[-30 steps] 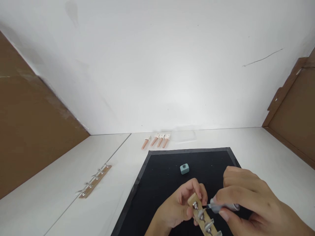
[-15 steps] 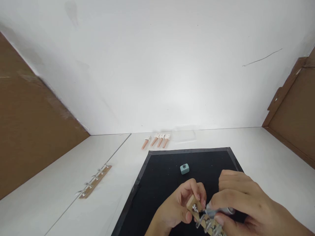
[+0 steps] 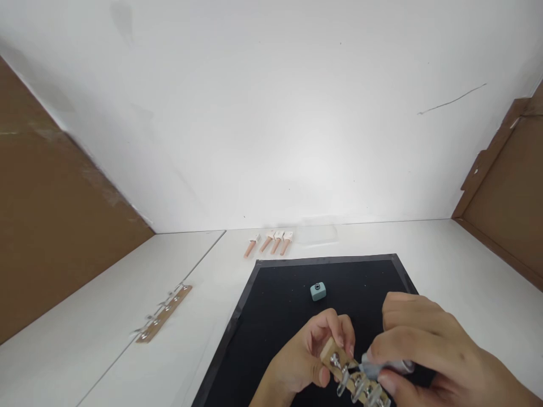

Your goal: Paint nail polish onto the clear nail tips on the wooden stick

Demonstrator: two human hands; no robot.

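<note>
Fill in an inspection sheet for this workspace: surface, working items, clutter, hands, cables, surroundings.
Surface: white table, black mat.
Working items: wooden strip with metal posts and clear tips; grey applicator; teal block on the mat.
Clutter: second strip at the table's left; four pink-and-white pieces and a faint clear item near the white wall.
Hands: left hand holds the wooden strip; right hand grips the applicator, tip contact unclear.
Cables: nothing seen.
Surroundings: the wall, brown side panels.

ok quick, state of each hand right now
Left hand: closed, holding the wooden strip.
Right hand: closed, holding a small grey tool with a dark tip.
</note>
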